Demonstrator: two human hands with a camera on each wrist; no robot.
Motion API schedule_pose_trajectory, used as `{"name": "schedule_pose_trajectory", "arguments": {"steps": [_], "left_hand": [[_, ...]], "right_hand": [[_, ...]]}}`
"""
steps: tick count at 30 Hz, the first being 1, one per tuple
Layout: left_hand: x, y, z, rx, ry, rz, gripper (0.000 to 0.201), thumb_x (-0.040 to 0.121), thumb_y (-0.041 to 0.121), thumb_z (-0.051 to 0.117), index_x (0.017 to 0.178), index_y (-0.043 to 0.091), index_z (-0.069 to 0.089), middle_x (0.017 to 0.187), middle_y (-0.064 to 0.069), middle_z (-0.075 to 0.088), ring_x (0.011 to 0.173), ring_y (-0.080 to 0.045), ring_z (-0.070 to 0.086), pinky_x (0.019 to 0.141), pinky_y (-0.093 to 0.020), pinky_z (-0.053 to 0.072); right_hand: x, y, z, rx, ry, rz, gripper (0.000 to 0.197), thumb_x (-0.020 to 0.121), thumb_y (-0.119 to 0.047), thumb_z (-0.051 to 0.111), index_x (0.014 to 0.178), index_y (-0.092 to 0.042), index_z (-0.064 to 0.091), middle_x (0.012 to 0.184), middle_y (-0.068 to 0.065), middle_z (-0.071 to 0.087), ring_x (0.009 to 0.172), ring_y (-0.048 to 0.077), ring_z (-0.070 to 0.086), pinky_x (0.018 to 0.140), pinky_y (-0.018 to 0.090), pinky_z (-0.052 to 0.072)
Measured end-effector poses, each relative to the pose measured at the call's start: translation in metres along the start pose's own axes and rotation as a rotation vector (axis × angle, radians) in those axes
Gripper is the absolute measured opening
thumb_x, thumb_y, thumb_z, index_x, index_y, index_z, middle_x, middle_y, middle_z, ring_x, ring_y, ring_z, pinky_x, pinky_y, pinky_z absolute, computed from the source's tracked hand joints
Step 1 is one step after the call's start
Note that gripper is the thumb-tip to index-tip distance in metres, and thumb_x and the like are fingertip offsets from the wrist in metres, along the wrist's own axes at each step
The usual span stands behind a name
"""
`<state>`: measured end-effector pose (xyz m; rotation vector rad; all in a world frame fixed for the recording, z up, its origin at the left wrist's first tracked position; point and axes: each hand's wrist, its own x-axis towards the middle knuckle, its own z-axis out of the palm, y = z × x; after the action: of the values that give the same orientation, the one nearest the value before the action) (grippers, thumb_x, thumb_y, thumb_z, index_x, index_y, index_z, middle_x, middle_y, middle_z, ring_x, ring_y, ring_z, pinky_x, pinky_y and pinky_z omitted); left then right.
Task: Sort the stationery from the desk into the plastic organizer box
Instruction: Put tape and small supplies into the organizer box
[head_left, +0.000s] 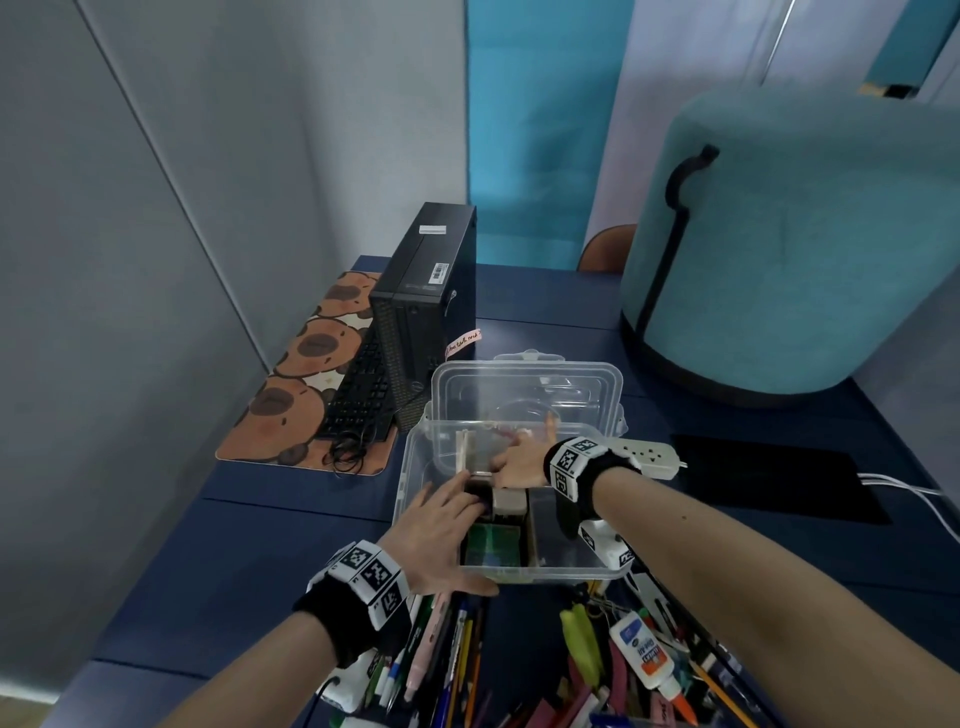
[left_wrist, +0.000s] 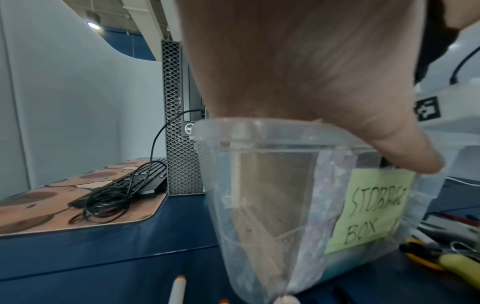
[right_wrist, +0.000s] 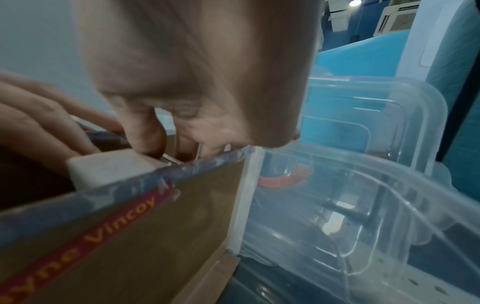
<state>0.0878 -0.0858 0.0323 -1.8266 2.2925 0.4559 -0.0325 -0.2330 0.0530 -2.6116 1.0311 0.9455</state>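
Hands: two inside one organizer box (head_left: 415, 467); left (head_left: 441, 525) flat-fingered, right (head_left: 519, 460) grip unclear.

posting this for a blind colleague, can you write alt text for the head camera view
Both hands reach into a clear plastic organizer box on a blue desk: the left hand lies flat across its dividers, the right hand farther in. Loose pens and a glue bottle lie in front; a black computer tower stands behind.

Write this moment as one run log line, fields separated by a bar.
left hand: rests on box rim | right hand: fingers inside plastic organizer box, at cardboard divider | lid: open | pens: on desk, unsorted
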Motion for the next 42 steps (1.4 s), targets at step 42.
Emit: {"name": "schedule_pose_trajectory", "arguments": {"steps": [42], "left_hand": [[-0.015,0.006,0.004,0.138,0.049,0.025,0.111,0.067,0.089,0.029,0.152,0.020,0.013,0.161,0.000,0.007,0.147,-0.021,-0.011,0.119,-0.050,-0.003]], "right_hand": [[-0.062,-0.016,0.035,0.319,0.533,0.012,0.054,0.101,-0.050,0.016,0.144,-0.026,0.038,0.157,-0.005,0.025,0.145,0.019,0.022,0.110,0.065,-0.014]]}}
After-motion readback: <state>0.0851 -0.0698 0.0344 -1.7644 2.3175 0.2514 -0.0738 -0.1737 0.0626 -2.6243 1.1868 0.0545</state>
